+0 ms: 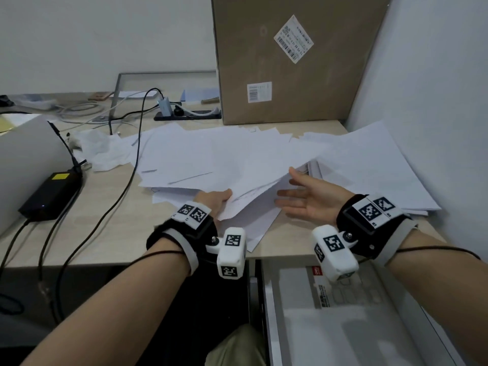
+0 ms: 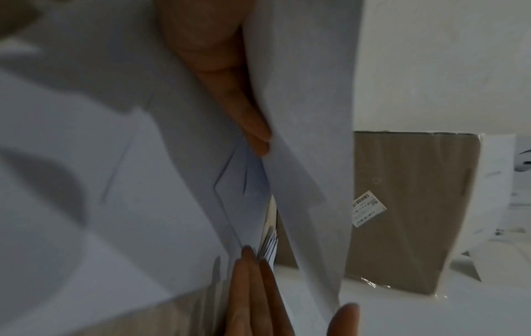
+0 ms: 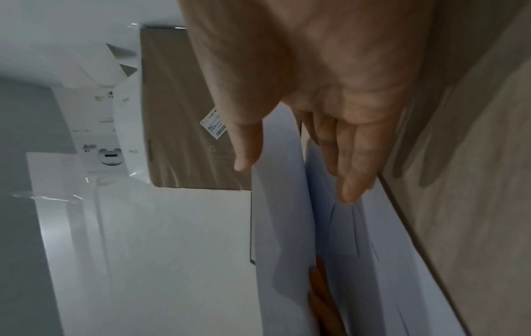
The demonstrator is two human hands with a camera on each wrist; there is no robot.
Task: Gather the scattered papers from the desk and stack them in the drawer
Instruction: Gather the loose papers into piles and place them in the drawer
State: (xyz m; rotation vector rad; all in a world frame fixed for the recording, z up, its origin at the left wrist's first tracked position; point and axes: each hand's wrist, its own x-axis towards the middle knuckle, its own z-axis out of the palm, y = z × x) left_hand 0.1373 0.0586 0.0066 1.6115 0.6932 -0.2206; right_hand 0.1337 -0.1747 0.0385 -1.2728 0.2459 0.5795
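White papers [image 1: 211, 157] lie scattered over the middle of the desk [image 1: 118, 233]. My left hand [image 1: 215, 200] grips the near edge of a lifted bundle of sheets [image 1: 253, 192], thumb on top and fingers beneath. In the left wrist view the papers [image 2: 115, 181] fold around the fingers [image 2: 229, 91]. My right hand [image 1: 298, 198] is flat, fingers straight, with its fingertips under the bundle's raised right edge. The right wrist view shows its straight fingers [image 3: 353, 163] against the sheets [image 3: 281, 227]. An open drawer [image 1: 266, 313] sits below the desk edge, holding a white package [image 1: 330, 307].
A tall cardboard box [image 1: 290, 62] stands at the back. Another paper pile [image 1: 375, 165] lies by the right wall. A power strip [image 1: 184, 115], a black adapter [image 1: 50, 196] and cables [image 1: 126, 186] occupy the left. A grey device [image 1: 26, 159] is at the far left.
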